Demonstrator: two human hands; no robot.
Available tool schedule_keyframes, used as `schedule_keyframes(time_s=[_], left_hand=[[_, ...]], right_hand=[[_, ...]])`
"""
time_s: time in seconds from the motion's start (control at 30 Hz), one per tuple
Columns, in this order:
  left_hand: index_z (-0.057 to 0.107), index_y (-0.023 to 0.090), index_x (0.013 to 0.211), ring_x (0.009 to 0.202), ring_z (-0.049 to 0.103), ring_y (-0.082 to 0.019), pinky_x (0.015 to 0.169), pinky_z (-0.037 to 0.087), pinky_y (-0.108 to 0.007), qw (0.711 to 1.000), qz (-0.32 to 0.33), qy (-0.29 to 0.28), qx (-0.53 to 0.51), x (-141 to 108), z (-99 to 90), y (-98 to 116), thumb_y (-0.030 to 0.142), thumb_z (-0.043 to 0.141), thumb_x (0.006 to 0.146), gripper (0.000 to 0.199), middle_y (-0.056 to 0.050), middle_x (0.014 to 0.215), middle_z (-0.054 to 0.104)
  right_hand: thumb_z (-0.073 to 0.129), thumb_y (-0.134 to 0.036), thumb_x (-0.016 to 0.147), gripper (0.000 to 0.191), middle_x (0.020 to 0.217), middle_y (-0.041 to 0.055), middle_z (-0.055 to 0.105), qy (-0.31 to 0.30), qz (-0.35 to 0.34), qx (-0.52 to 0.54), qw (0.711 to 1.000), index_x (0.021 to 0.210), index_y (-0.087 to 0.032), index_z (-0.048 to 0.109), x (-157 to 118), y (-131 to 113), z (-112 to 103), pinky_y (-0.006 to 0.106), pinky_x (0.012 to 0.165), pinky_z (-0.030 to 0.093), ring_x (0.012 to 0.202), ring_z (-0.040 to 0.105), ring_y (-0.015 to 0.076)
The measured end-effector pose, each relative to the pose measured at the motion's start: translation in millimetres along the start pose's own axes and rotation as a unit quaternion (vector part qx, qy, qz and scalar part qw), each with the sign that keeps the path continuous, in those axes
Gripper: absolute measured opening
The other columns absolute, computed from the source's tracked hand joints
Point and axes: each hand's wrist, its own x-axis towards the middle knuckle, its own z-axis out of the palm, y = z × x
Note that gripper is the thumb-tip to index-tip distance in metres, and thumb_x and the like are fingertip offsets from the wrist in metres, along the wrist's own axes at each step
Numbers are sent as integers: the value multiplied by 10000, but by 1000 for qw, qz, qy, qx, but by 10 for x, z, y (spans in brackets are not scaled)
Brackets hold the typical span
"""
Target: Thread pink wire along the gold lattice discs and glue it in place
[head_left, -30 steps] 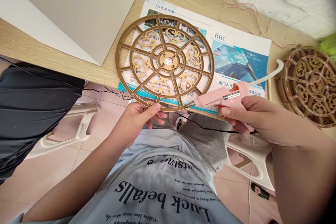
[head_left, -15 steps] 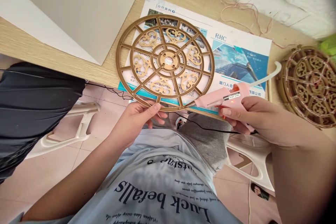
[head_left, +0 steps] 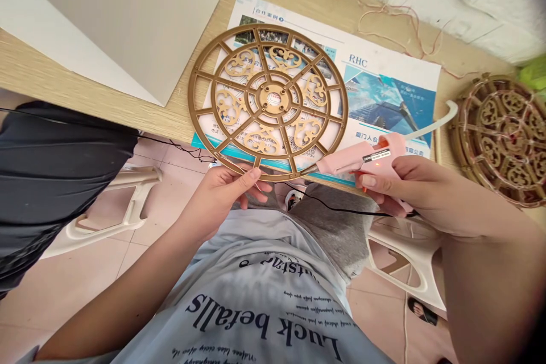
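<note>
A round bronze-coloured openwork frame [head_left: 251,145], with spokes and scroll ornaments, lies over a printed brochure [head_left: 394,57]. Its near rim reaches past the table edge, where my left hand [head_left: 232,186] pinches it between thumb and fingers. My right hand [head_left: 396,185] is wrapped round the handle of a pink hot glue gun [head_left: 375,160], whose small lamp glows orange. The gun's nozzle points left and is at the frame's lower right rim; whether it touches cannot be made out. A whitish glue stick [head_left: 435,124] sticks out of the gun's back end.
At the right sits a stack of similar round frames [head_left: 507,139] with thin wire on them. Loose reddish wire [head_left: 401,8] runs along the back by the wall. A large white panel [head_left: 128,17] stands at the left. A black cord [head_left: 333,205] hangs below the glue gun.
Hardly anything differs. Both hands, the frame and the glue gun stay in nearly the same place.
</note>
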Motion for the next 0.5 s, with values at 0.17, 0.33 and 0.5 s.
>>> schedule_keyframes(time_s=[0.17, 0.33, 0.5], left_hand=[[841, 158, 931, 742, 756, -141, 555, 497, -169, 1000, -1, -1, -4, -5, -2, 2, 532, 834, 941, 373, -86, 934, 823], [847, 162, 940, 742, 756, -138, 551, 499, -161, 1000, -6, 2, -2, -23, -9, 12, 548, 839, 930, 387, -84, 931, 824], [846, 162, 942, 739, 755, -143, 551, 499, -168, 1000, -5, 2, 0, -13, 0, 8, 555, 843, 921, 393, -88, 936, 822]], right_hand=[[798, -833, 800, 675, 580, 8, 547, 7, 5, 2, 1000, 712, -183, 637, 0, -26, -14, 278, 535, 345, 550, 439, 124], [762, -833, 842, 698, 582, 26, 556, 10, -3, -16, 1000, 655, -176, 622, 14, -23, -1, 276, 540, 347, 566, 460, 124], [784, -775, 869, 644, 559, 16, 529, 8, -26, 15, 1000, 668, -182, 632, -22, -29, -15, 268, 515, 331, 539, 435, 114]])
